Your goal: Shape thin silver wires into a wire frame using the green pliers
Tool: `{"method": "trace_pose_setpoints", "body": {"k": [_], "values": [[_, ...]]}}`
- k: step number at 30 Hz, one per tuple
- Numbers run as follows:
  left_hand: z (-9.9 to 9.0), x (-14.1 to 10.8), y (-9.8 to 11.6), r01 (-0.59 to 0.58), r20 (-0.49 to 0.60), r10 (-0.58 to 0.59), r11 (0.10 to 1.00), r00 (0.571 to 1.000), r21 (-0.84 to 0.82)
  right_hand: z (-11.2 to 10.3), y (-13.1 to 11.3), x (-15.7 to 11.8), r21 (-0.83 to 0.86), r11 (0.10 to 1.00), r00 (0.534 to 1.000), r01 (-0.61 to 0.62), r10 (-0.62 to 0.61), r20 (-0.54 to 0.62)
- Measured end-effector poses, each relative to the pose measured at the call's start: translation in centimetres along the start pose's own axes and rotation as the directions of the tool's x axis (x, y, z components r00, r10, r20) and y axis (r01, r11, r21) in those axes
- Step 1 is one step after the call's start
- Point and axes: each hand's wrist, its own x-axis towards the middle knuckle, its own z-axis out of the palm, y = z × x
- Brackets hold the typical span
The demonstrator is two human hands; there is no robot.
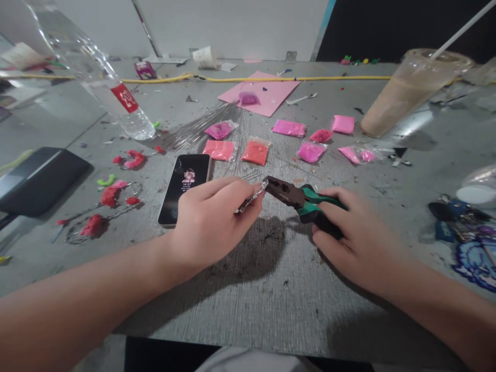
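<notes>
My left hand (213, 219) pinches a small piece of twisted silver wire (253, 196) between thumb and fingers; part of it is hidden in the grip. Wrapped around the green and black handles of a pair of pliers (289, 193) is my right hand (358, 237). The dark plier jaws point left, and their tip meets or nearly meets the wire's end; I cannot tell if they bite it. A phone (182, 181) with a lit screen lies just behind my left hand. Beyond both hands are several small bags of pink and red clay, such as an orange-red one (256, 152).
Loose thin wires (197, 126) fan out behind the phone. Red clay and wire pieces (112, 194) lie left, near a black tablet-like device (42, 178). A water bottle (126, 106) and a tall drink cup (403, 93) stand behind. A yellow cord (248, 79) crosses the back.
</notes>
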Motion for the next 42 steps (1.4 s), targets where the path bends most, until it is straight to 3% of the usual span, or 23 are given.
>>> {"method": "trace_pose_setpoints", "body": {"k": [8, 14, 22, 26, 30, 33, 38, 42], "values": [[-0.1, 0.0, 0.1, -0.002, -0.002, 0.003, 1.000, 1.000, 0.030, 0.0, 0.1, 0.0, -0.036, 0.999, 0.999, 0.016, -0.015, 0.033], [-0.3, 0.2, 0.4, -0.044, -0.006, 0.044, 0.998, 0.999, 0.035, 0.1, -0.1, -0.2, -0.157, 0.987, 0.999, 0.034, -0.039, -0.028], [-0.2, 0.1, 0.3, -0.030, -0.018, 0.029, 0.999, 0.999, -0.013, 0.1, -0.3, -0.1, -0.164, 0.986, 0.999, 0.009, -0.017, -0.048], [0.0, 0.5, -0.1, 0.149, 0.028, -0.147, 0.985, 0.989, -0.084, -0.1, 0.2, 0.1, -0.056, 0.998, 1.000, -0.004, 0.002, -0.030], [0.3, 0.7, -0.6, 0.350, 0.186, -0.306, 0.890, 0.934, -0.292, -0.2, 0.7, 0.0, -0.015, 1.000, 1.000, -0.021, 0.021, -0.011], [0.5, 0.7, -0.5, 0.436, 0.286, -0.343, 0.809, 0.895, -0.394, -0.4, 0.6, 0.0, 0.001, 1.000, 1.000, -0.001, 0.001, -0.017], [0.6, 0.4, 0.1, 0.483, 0.308, -0.379, 0.761, 0.873, -0.433, -0.6, 0.2, 0.1, 0.016, 1.000, 1.000, 0.019, -0.018, -0.018], [0.7, 0.5, 0.2, 0.572, 0.379, -0.429, 0.611, 0.820, -0.547, -0.8, 0.2, 0.2, 0.027, 0.999, 0.999, 0.023, -0.022, -0.024]]}}
